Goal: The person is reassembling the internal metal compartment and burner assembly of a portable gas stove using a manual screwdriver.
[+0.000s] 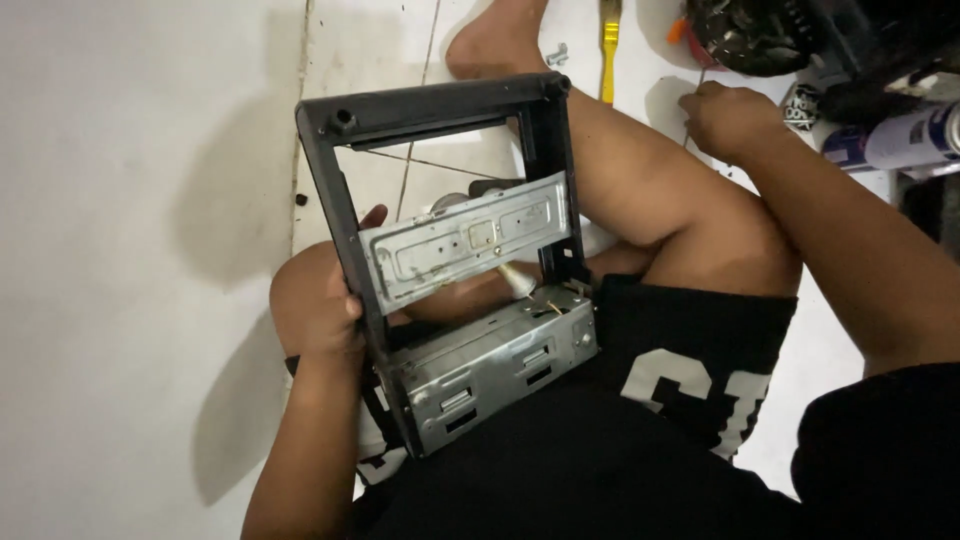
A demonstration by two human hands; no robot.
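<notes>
My left hand (335,300) grips the left side of a black rectangular plastic frame (340,170) that rests upright on my lap. Two silver sheet-metal brackets are fixed across the frame: a flat plate (465,240) in the middle and a box-shaped cage (495,370) at the bottom. My right hand (725,115) reaches out to the floor at the upper right, fingers curled down near small items; what it touches is hidden. My bare legs lie crossed beneath the frame.
A yellow-handled tool (609,45) and a small screw (557,52) lie on the white tiled floor (370,50) near my foot. A spray can (900,140) and dark cluttered parts (750,35) sit at the upper right. A white wall (140,270) stands to the left.
</notes>
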